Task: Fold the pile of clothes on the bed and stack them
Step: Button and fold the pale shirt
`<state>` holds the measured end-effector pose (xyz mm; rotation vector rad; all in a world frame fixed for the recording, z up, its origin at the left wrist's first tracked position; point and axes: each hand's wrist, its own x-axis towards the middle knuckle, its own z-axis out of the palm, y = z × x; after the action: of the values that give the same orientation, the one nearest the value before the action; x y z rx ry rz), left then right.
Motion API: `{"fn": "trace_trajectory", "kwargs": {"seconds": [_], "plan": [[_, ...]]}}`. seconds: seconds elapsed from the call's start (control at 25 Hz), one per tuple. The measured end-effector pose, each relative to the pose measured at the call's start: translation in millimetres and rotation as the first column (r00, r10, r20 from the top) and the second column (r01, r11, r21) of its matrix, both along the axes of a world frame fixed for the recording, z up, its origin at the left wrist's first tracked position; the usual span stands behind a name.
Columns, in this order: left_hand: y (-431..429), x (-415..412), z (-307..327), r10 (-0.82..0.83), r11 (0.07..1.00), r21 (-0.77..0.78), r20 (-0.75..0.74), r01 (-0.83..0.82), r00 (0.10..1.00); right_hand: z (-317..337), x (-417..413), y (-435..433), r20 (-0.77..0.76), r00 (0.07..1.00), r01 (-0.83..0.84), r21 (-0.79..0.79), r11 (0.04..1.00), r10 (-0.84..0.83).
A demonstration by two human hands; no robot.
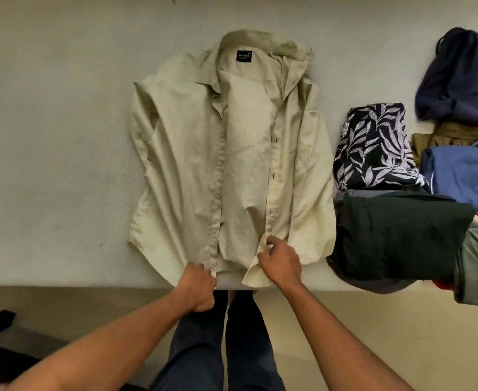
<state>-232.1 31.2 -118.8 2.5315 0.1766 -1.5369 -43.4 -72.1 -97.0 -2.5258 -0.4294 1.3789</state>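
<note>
**Q:** Hands, as recorded?
**A:** Left hand (197,287): curled round the hem of the cream shirt (181,153). Right hand (278,261): other front edge pinched.

**Q:** Step and lie?
**A:** Laying-out judged in hand; the fronts are to be closed next. Shirt laid open on the bed (48,136), collar away, long axis near-to-far.

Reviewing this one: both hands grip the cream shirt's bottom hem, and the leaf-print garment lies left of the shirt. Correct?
No: the head view shows the leaf-print garment lying right of the cream shirt, not left. The left hand and right hand do grip its bottom hem.
</note>
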Motion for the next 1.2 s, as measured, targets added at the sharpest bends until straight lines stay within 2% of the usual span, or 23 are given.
{"fn": "trace_trajectory", "kwargs": {"seconds": [0.12,0.2,0.24,0.28,0.36,0.4,0.44,0.52,0.6,0.68,0.76,0.8,0.84,0.96,1.08,1.16,1.2], "plan": [[-16.3,-4.8,-12.3,0.3,0.954,-0.004,0.049,-0.3,0.953,-17.0,-18.5,-7.6,-0.039,0.969,-0.247,-0.091,0.965,0.245],[-9.2,4.1,-12.4,0.512,0.859,-0.083,0.146,-0.506,0.846,-19.3,-18.1,-8.9,-0.003,0.968,-0.251,-0.105,0.962,0.252],[0.4,14.0,-10.9,0.615,0.788,-0.137,0.207,-0.6,0.761,-16.4,-13.0,-5.7,0.007,0.978,-0.205,-0.099,0.974,0.207],[12.9,25.4,-7.8,0.729,0.683,-0.202,0.249,-0.702,0.637,-12.9,-6.4,0.3,-0.002,0.993,-0.121,-0.077,0.99,0.121],[49.1,55.7,-3.0,0.918,0.367,-0.358,0.291,-0.858,0.271,-2.1,14.9,23.0,-0.041,0.993,0.111,0.069,0.991,-0.109],[71.4,73.5,-1.2,0.946,0.229,-0.416,0.308,-0.88,0.101,1.5,28.3,38.7,-0.057,0.979,0.201,0.165,0.966,-0.194],[96.4,92.1,-0.8,0.94,0.145,-0.452,0.34,-0.88,-0.02,4.7,42.6,58.3,-0.053,0.966,0.258,0.256,0.932,-0.253],[149.3,129.1,-7.9,0.904,0.084,-0.502,0.403,-0.861,-0.146,2.1,72.5,103.8,0.004,0.95,0.282,0.428,0.859,-0.313],[201.6,167.2,-23.1,0.87,0.08,-0.524,0.452,-0.848,-0.198,-10.5,94.1,154.7,0.116,0.956,0.155,0.579,0.8,-0.269],[243.1,197.5,-36.6,0.853,0.065,-0.508,0.475,-0.859,-0.216,-26.9,98.9,200.1,0.309,0.945,-0.131,0.657,0.743,-0.107],[276.4,224.3,-51.5,0.859,-0.002,-0.485,0.446,-0.874,-0.249,-54.8,97.7,234.7,0.496,0.864,-0.41,0.593,0.693,0.087],[288.7,232.9,-58.9,0.864,-0.045,-0.48,0.421,-0.876,-0.275,-68.7,98.5,243.7,0.549,0.819,-0.494,0.521,0.696,0.17],[299.0,238.1,-66.8,0.868,-0.061,-0.463,0.413,-0.884,-0.277,-82.4,100.4,247.8,0.562,0.787,-0.54,0.43,0.723,0.253],[310.0,241.5,-77.6,0.876,0.019,-0.438,0.441,-0.899,-0.196,-111.3,113.1,234.8,0.501,0.764,-0.571,0.231,0.788,0.406],[311.4,246.0,-66.9,0.853,0.037,-0.522,0.461,-0.852,-0.245,-120.6,121.7,229.8,0.51,0.751,-0.585,0.219,0.781,0.419],[311.7,251.9,-53.7,0.791,0.173,-0.523,0.579,-0.835,-0.199,-117.6,120.0,235.3,0.504,0.766,-0.561,0.219,0.799,0.4],[311.1,255.9,-49.0,0.793,0.211,-0.543,0.582,-0.813,-0.182,-115.6,117.4,237.8,0.508,0.776,-0.539,0.227,0.811,0.374]]}}
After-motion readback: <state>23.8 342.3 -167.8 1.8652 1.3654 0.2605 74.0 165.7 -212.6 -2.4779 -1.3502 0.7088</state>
